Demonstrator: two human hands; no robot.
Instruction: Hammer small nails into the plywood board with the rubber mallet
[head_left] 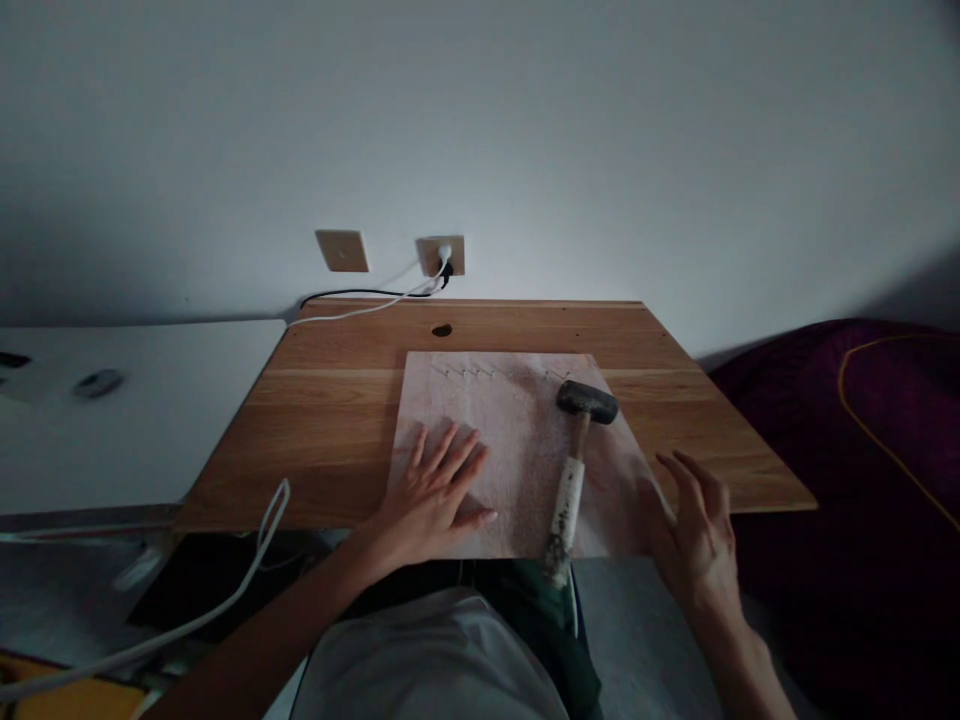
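My left hand (437,490) lies flat on a pale pinkish board (510,480), its fingers spread. At the board's right edge is my right hand (697,520), its thumb near the edge and its fingers apart, holding nothing. A hammer (576,460) with a black head and a worn white-wrapped handle rests on the board between my hands. Its handle end sticks out past the near edge. Several thin nails (465,372) stand in the board close to its far edge, left of the hammer head and just behind it.
The board rests on a wooden table (322,430) against a wall. Cords run from a wall socket (441,256) across the table's back left. A white table (150,420) holding a mouse (98,383) adjoins at left. Dark purple fabric (847,430) lies at right; a white cable (247,590) loops at front left.
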